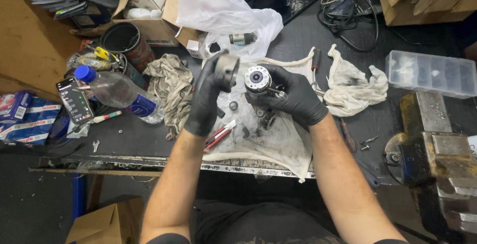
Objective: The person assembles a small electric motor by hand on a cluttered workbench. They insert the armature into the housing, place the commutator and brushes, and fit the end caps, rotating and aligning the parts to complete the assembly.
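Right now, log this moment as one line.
left hand: holds metal ring | right hand: holds round metal part | both above cloth | vise at right

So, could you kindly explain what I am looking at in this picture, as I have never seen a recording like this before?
There is no machine here: a camera worn on a person's head looks down at their own two hands in black gloves, over a dark workbench. The left hand holds up a grey metal ring. The right hand grips a round metal part with a blue centre. Under them lies a dirty white cloth with small parts and a red-handled tool. Also there: a plastic bottle, a phone, a crumpled rag, a clear plastic box and a rusty vise.
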